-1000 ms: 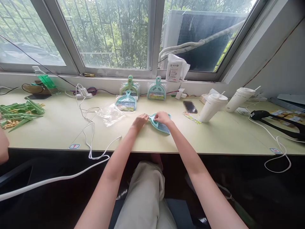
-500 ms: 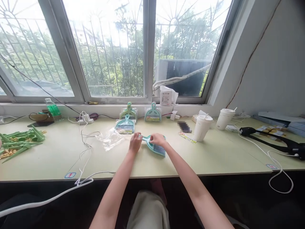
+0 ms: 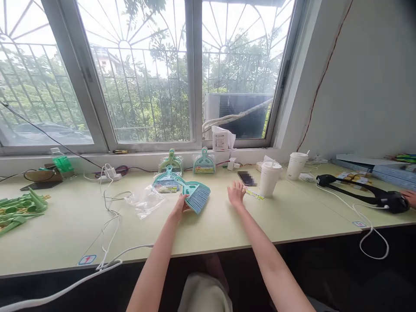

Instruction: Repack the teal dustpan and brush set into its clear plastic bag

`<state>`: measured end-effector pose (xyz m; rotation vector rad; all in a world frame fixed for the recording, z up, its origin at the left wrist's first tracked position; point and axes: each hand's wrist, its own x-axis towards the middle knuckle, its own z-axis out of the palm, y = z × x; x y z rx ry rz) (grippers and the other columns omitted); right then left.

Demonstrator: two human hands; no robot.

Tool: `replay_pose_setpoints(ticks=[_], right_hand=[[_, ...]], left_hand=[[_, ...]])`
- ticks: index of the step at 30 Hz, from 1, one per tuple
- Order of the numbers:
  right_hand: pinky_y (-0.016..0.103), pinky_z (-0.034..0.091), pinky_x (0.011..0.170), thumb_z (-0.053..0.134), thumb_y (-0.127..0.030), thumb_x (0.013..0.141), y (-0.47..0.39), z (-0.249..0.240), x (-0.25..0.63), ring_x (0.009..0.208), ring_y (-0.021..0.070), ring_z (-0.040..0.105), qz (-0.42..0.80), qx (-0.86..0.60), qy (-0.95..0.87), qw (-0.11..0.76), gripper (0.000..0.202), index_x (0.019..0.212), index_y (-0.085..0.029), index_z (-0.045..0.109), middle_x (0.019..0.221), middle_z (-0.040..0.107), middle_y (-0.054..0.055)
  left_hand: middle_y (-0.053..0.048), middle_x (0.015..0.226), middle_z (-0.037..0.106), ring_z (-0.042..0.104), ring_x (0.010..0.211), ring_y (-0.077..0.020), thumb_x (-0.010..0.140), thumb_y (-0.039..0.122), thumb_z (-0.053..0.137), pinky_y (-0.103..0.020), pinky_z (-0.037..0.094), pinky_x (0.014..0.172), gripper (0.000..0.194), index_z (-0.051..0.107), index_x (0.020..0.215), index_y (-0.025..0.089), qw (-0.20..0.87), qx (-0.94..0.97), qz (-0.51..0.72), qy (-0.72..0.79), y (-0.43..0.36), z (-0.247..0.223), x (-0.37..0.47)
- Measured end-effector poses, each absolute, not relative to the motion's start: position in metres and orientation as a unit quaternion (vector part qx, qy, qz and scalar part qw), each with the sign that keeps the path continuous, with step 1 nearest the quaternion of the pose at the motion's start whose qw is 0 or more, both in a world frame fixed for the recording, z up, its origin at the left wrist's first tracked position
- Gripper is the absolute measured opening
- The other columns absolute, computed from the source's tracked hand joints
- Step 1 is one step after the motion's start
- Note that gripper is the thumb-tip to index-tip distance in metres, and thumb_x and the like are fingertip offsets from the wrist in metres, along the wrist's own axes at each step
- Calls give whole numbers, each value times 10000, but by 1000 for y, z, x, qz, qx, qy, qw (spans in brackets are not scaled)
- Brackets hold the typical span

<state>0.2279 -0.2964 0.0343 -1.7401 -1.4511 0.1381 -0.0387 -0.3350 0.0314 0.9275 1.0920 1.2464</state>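
From the head camera, the left hand (image 3: 180, 207) has its grip closed on a teal mini brush and dustpan set (image 3: 195, 195), holding it by the near edge so the blue bristles face up and toward the right, lifted a little off the pale green table (image 3: 227, 225). The right hand (image 3: 236, 194) hovers with its grip open, fingers spread, holding nothing, close to a narrow printed label card (image 3: 254, 195) lying flat on the table and just short of a dark phone (image 3: 246, 177). Just behind the held set lies a bagged teal brush set (image 3: 167, 182), and two more bagged sets, a green one (image 3: 170, 161) and a teal one (image 3: 204, 163), lean upright against the wall under the window. An empty clear plastic bag (image 3: 144, 200) lies crumpled to the left of the left hand. Right of the phone stand two white lidded cups with straws, the nearer cup (image 3: 269, 178) beside the label card and the farther cup (image 3: 296, 165) behind it. A white cable (image 3: 110, 221) runs from a power strip (image 3: 108, 174) at the wall across the table and over its front edge. At the far left lies a heap of green plastic parts (image 3: 19, 208), and a green bottle (image 3: 61, 162) stands by the wall. At the far right a black strap device (image 3: 367, 193) lies on the table, with another person's hand (image 3: 410, 197) touching its end.
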Motion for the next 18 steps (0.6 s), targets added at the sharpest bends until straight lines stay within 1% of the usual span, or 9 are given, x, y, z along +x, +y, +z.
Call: replay_pose_setpoints(ticks=[2,4,7,9,12,14,15,16,18], right_hand=[[514,225,1086,415,-292,898,-296,24,262,1405,312,226,79,-763,-548,333,500,1345,-69,446,1493,301,230],[497,219,1094,442,-290,883,-299,16,277,1373,295,309,100,-739,-603,281,432,1267,-116,537,1461,388,185],[395,304,1066,468,-304,869,-307,11,265,1226,223,505,154,-595,-739,275,287,1049,-205,668,1307,580,82],[364,331,1049,487,-343,868,-313,10,245,1182,204,544,168,-528,-783,283,264,999,-233,688,1248,624,52],[480,192,1120,498,-429,875,-320,9,217,1357,258,365,126,-570,-772,253,400,1217,-248,599,1413,488,77],[569,93,1117,453,-481,898,-324,8,205,1433,299,193,112,-617,-752,204,540,1361,-203,467,1516,320,128],[582,81,1112,419,-480,915,-325,7,202,1442,306,158,115,-623,-752,183,560,1386,-178,431,1533,272,147],[567,92,1115,400,-453,931,-326,8,200,1441,296,165,120,-618,-758,170,534,1385,-175,430,1535,267,147],[492,148,1124,409,-364,938,-326,10,200,1402,255,280,130,-598,-770,180,427,1327,-213,500,1497,364,109]], left_hand=[[-11,802,620,624,655,-144,826,306,534,-284,540,620,268,489,1078,227,576,392,546,466,-333,34,-40],[-11,817,617,616,650,-136,824,310,540,-266,533,599,255,503,1063,229,570,386,556,466,-332,35,-40],[-18,843,625,621,663,-142,812,337,563,-262,529,596,278,513,1066,237,566,376,569,463,-331,35,-41],[-26,849,630,626,670,-152,802,364,578,-269,527,599,304,512,1073,243,567,370,572,463,-331,33,-43],[-26,852,628,625,679,-158,790,382,592,-279,523,602,327,511,1082,257,563,355,577,473,-330,31,-47],[-21,848,627,624,687,-157,789,377,592,-282,522,611,339,510,1097,262,558,348,582,478,-329,29,-49],[-20,841,627,623,686,-155,789,373,589,-282,521,616,343,509,1102,259,556,344,585,479,-329,28,-49],[-19,838,628,623,685,-154,791,372,586,-281,521,621,346,509,1107,255,557,341,590,475,-328,27,-49],[-17,834,630,618,671,-148,800,381,570,-284,524,623,332,512,1098,246,559,329,599,469,-326,25,-49]])
